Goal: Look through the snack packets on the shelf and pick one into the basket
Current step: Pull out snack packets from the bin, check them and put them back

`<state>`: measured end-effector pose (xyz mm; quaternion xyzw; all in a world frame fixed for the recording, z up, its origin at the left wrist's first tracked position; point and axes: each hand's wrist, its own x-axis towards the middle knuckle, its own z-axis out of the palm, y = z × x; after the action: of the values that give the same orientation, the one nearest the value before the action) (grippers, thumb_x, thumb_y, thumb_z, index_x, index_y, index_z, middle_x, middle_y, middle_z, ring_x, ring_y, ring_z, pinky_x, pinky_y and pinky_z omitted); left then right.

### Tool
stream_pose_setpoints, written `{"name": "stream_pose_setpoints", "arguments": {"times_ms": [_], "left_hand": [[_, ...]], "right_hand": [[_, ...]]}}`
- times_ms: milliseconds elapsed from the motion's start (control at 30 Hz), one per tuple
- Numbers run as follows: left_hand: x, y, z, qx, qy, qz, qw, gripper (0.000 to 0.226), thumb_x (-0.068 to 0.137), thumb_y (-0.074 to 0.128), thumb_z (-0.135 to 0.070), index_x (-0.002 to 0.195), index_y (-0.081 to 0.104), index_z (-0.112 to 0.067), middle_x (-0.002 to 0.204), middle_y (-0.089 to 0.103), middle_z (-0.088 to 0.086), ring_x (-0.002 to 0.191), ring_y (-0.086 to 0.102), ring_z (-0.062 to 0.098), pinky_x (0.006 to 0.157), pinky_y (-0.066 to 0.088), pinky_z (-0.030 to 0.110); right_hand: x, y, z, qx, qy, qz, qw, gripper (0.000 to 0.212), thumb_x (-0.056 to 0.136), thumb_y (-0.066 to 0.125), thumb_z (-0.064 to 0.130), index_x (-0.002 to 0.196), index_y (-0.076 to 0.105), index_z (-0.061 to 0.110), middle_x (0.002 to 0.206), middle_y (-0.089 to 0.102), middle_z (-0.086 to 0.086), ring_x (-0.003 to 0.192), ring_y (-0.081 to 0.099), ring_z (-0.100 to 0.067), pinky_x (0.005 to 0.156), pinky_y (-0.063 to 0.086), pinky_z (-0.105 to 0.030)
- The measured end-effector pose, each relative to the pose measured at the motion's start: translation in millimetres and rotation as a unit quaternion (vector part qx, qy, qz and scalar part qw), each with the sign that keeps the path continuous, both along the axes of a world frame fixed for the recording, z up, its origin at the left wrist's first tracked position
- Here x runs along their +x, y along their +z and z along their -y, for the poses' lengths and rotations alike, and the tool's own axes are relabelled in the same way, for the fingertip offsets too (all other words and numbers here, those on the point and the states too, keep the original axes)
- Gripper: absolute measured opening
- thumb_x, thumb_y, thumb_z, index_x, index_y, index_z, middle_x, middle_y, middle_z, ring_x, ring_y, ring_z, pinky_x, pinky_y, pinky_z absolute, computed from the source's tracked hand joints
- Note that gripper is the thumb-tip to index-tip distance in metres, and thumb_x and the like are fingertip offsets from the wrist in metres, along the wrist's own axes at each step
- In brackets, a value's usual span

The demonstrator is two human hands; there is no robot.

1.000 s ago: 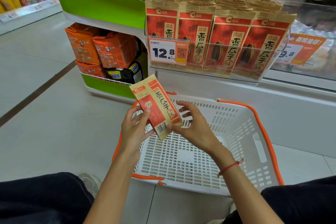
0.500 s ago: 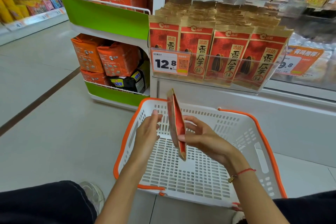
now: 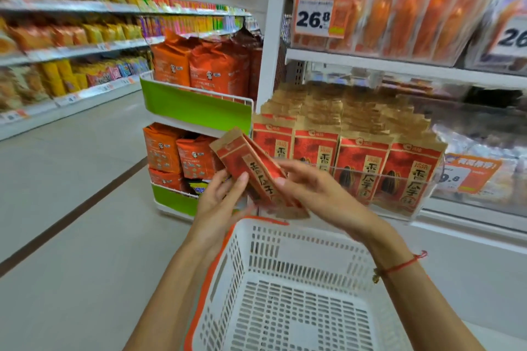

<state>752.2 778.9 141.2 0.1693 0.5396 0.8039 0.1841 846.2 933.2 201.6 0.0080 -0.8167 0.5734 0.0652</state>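
A red and kraft-brown sunflower seed packet (image 3: 251, 168) is held tilted in front of the shelf, its printed front toward me. My left hand (image 3: 222, 194) holds its left side with the thumb on the front. My right hand (image 3: 310, 188) pinches its right edge. Just below them sits the white basket (image 3: 285, 239) with orange handles, nothing inside it. Rows of the same packets (image 3: 362, 162) stand upright behind a clear shelf guard to the right.
A green and white end rack (image 3: 196, 108) holds orange snack bags at left. An upper shelf (image 3: 399, 65) carries orange packets with a 26.8 price tag. More snack shelves line the aisle at far left. Grey floor stretches to the left of the basket.
The packet has been raised from over the basket up to shelf height and turned front-side toward me. My left hand took hold of it again. The view tilted upward.
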Motion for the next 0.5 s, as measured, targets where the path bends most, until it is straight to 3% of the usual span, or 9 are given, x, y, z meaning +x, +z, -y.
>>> {"name": "stream_pose_setpoints", "arguments": {"times_ms": [100, 200, 333, 500], "left_hand": [[-8, 32, -12, 0.053, 0.036, -0.048, 0.997, 0.039, 0.087, 0.062, -0.026, 0.125, 0.056, -0.019, 0.121, 0.068, 0.003, 0.113, 0.065, 0.015, 0.085, 0.057, 0.032], [-19, 70, -22, 0.11, 0.076, -0.079, 0.988, 0.042, 0.079, 0.066, -0.029, 0.119, 0.057, -0.019, 0.124, 0.065, 0.007, 0.115, 0.064, 0.016, 0.09, 0.056, 0.034], [-41, 111, -30, 0.112, 0.116, -0.129, 0.978, 0.035, 0.09, 0.065, -0.017, 0.123, 0.054, -0.013, 0.123, 0.065, 0.006, 0.109, 0.065, 0.009, 0.091, 0.055, 0.031], [-65, 124, -39, 0.041, 0.14, -0.18, 0.973, 0.028, 0.092, 0.065, -0.015, 0.118, 0.053, -0.015, 0.114, 0.065, -0.003, 0.089, 0.067, -0.008, 0.076, 0.054, 0.015]], "right_hand": [[-16, 34, 2, 0.146, -0.064, -0.132, 0.978, 0.031, 0.09, 0.067, 0.024, 0.121, 0.062, 0.028, 0.114, 0.064, 0.004, 0.094, 0.063, 0.0, 0.073, 0.054, -0.018], [-40, 67, -1, 0.263, -0.134, -0.207, 0.933, 0.033, 0.087, 0.067, 0.032, 0.12, 0.062, 0.032, 0.109, 0.067, 0.009, 0.093, 0.062, -0.002, 0.082, 0.055, -0.031], [-66, 108, -9, 0.3, -0.154, -0.238, 0.911, 0.032, 0.088, 0.064, 0.033, 0.12, 0.062, 0.031, 0.105, 0.068, 0.008, 0.094, 0.064, -0.01, 0.086, 0.054, -0.043], [-90, 115, -26, 0.289, -0.164, -0.213, 0.919, 0.025, 0.09, 0.065, 0.028, 0.115, 0.065, 0.027, 0.098, 0.067, 0.007, 0.091, 0.066, -0.014, 0.084, 0.055, -0.048]]}}
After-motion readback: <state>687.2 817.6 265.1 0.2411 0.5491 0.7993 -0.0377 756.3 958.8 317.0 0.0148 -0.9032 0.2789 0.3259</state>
